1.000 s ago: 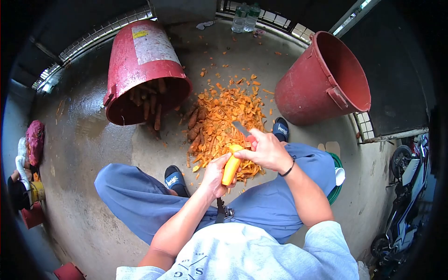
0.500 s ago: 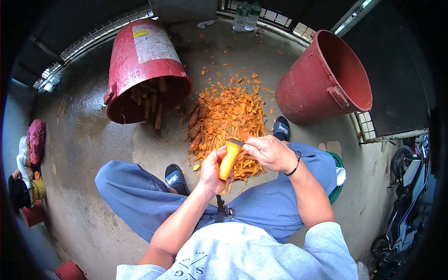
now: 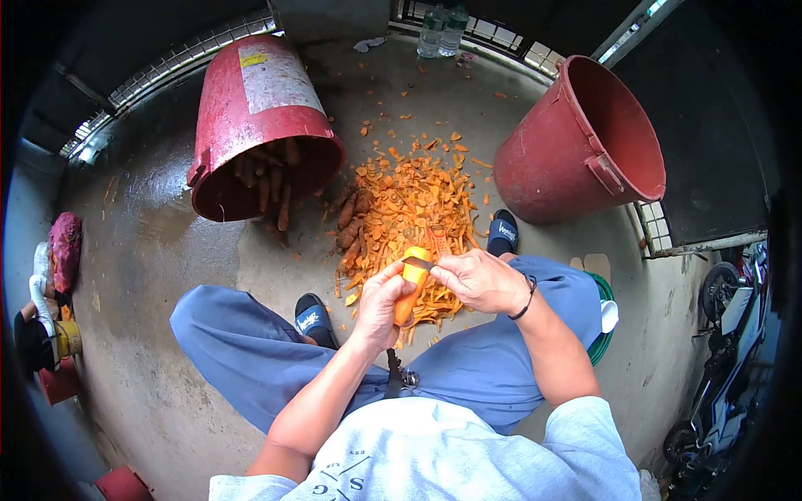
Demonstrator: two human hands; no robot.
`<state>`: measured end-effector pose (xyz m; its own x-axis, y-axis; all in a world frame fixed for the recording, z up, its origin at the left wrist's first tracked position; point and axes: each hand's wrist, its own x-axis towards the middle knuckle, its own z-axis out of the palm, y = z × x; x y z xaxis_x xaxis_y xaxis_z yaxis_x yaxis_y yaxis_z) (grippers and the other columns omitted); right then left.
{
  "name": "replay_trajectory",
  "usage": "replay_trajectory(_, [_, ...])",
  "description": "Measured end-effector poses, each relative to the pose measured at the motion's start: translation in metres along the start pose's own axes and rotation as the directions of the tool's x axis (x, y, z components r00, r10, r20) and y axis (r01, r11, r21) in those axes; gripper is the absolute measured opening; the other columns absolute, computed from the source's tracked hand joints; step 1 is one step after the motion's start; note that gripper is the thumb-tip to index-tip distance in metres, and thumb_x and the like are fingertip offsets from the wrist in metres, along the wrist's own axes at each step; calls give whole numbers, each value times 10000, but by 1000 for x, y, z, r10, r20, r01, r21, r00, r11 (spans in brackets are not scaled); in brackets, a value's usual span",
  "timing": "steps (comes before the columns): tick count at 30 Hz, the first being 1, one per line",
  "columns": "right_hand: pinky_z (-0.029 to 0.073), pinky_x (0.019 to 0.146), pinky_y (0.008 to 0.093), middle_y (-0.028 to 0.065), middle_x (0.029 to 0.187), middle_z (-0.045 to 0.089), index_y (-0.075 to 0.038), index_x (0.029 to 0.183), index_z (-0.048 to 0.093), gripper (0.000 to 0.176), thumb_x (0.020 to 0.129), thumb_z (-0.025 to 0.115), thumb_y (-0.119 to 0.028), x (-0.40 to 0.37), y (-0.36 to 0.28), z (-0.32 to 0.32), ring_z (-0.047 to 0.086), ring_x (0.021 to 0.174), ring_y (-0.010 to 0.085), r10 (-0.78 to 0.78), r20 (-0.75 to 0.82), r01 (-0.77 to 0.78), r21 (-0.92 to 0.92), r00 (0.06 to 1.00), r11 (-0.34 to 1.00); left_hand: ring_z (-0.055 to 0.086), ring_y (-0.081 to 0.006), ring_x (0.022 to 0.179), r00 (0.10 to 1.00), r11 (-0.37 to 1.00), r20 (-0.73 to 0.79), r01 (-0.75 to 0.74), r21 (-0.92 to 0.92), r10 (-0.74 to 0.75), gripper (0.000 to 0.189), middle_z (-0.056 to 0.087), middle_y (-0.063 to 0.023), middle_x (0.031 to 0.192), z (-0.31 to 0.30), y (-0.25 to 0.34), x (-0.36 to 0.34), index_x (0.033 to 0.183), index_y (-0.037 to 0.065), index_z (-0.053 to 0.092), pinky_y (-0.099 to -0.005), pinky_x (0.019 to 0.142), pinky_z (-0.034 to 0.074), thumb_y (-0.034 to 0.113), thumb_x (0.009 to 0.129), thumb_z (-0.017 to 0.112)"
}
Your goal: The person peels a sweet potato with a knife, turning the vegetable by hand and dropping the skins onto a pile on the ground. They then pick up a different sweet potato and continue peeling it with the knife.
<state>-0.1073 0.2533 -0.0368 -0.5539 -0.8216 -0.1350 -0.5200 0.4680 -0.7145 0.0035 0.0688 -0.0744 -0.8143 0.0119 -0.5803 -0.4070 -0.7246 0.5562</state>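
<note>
Concrete floor w/ tipped red bin on L, rough carrots in its mouth; 2nd red bin on R. Btwn: pile of orange peelings, approx. ctr. L hand: grip closed round smooth carrot, held tilted nr pile's lower edge. R hand: grip pinched on dark blade, lying across carrot's far end.

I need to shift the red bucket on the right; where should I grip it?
Probably the side handle, below the rim, coming from the seated person's side: it juts from the red bucket there, offering more hold than the wall.
</note>
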Motion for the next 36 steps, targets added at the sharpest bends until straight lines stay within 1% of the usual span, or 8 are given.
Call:
replay_trajectory(5, [529,667,498,213,762,652,-25,904,631,283,1048,542,-252,1,-2,-3,663,756,431,71,83,-70,-16,994,997,556,-117,575,998,994,40,-61,93,57,531,609,-34,872,-3,-3,8,1349,13,537,-264,448,415,118,837,635])
replay_trajectory(7, [532,644,466,205,781,658,-19,900,644,258,1032,587,-233,2,-9,-5,664,736,409,100,-17,-93,249,995,964,554,-111,595,997,998,55,-48,44,46,527,611,-38,897,1,3,3,1348,27,546,-257,459,414,130,838,633])
replay_trajectory(8, [532,644,466,205,781,658,-19,900,644,258,1032,587,-233,1,-11,-6,664,736,409,96,-17,-89,246,995,965,554,-111,595,997,998,56,-53,43,51,527,611,-38,897,2,5,1,1348,27,546,-257,459,414,130,838,633])
replay_trajectory(11, [521,579,418,143,731,636,-39,903,661,179,975,665,-202,1,-9,2,671,673,326,-182,-338,152,-114,923,982,517,-95,619,999,999,42,-34,-36,35,513,611,-29,960,6,6,-5,1349,57,579,-243,472,401,152,846,618])
replay_trajectory(12, [521,579,418,143,731,636,-39,903,661,179,975,665,-202,0,-11,3,671,673,326,-186,-336,156,-113,923,981,517,-95,619,999,999,39,-37,-37,38,513,611,-29,960,5,6,-5,1349,57,579,-243,472,401,152,846,618])
replay_trajectory(15, [526,571,369,52,702,583,-63,966,677,144,904,709,-189,-3,-20,5,649,626,225,-358,-245,204,-488,901,848,511,-90,618,997,998,36,-60,-23,61,520,607,-26,950,4,9,-3,1365,59,570,-242,465,396,163,857,607])
replay_trajectory(27, [485,613,356,42,733,554,-49,1058,668,241,857,735,-164,-1,-22,18,605,650,217,-354,-215,121,-678,910,725,505,-76,615,997,996,22,-79,-48,80,410,587,-6,914,1,12,-5,1269,63,602,-239,439,396,141,867,599])
replay_trajectory(36, [527,590,390,68,727,606,-55,951,639,128,901,681,-165,1,-23,20,678,669,249,-295,-254,105,-568,921,816,517,-72,552,994,991,-64,-94,-95,88,402,600,3,854,2,8,-1,1254,23,597,-237,426,403,111,865,652])
